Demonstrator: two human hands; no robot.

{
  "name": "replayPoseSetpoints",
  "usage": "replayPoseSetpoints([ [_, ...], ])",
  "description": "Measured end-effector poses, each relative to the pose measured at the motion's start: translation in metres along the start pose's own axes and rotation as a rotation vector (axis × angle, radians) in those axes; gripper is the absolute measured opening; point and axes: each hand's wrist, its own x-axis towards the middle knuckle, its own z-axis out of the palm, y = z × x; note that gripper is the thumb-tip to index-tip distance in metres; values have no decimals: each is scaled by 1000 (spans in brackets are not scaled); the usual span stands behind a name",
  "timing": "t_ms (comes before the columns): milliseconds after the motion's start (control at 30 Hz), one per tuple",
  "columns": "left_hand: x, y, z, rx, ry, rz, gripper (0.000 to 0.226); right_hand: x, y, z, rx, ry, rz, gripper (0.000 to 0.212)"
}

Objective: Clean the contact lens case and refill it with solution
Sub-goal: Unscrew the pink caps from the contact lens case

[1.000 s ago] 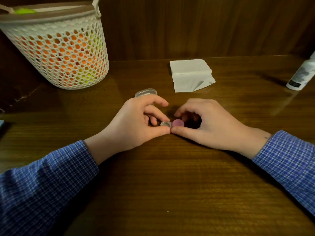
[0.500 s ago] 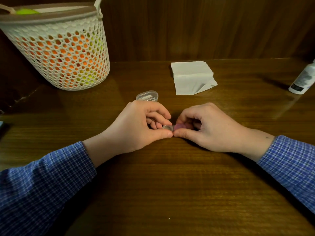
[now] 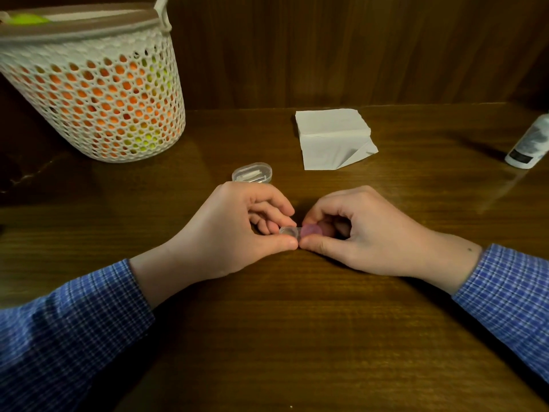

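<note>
Here both hands [image 3: 234, 233] [image 3: 362, 233] pinch the lens case [image 3: 300, 231]; bottle [image 3: 528, 144] label unreadable.

two hands [image 3: 228, 230], one lens case [image 3: 300, 231], one clear box [image 3: 252, 172], one tissue [image 3: 332, 138], one bottle [image 3: 528, 144], one basket [image 3: 98, 93]

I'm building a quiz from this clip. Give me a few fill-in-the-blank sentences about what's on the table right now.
1. Both hands, left hand and right hand, pinch the contact lens case, whose one visible cap is ____.
2. The folded white ____ lies behind the hands.
3. The solution bottle stands at the table's far ____ edge.
4. The white mesh basket stands at the far ____.

Missing: pink; tissue; right; left
</note>
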Motion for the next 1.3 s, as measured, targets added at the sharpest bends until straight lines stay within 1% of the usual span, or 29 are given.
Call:
replayPoseSetpoints([
  [167, -2, 0, 1, 3, 6, 13, 39, -4, -2, 1, -34, 125, 10, 42],
  [333, -1, 0, 1, -10, 6, -5, 39, -5, -1, 2, 15, 135, 23, 42],
  [500, -1, 1, 1, -12, 4, -12, 38, -5, 1, 0, 66, 98, 34, 44],
  [700, -1, 1, 1, -9, 4, -8, 38, -3, 3, -4, 152, 31, 28, 42],
  [900, -2, 1, 1, -8, 6, 1, 39, -5, 3, -1, 119, 67, 24, 48],
  [1033, -1, 1, 0, -2, 3, 10, 40, -4, 4, -2, 148, 73, 39, 45],
  [1300, 0, 0, 1, 12, 11, 21, 38, -3, 6, -5, 204, -2, 46, 42],
])
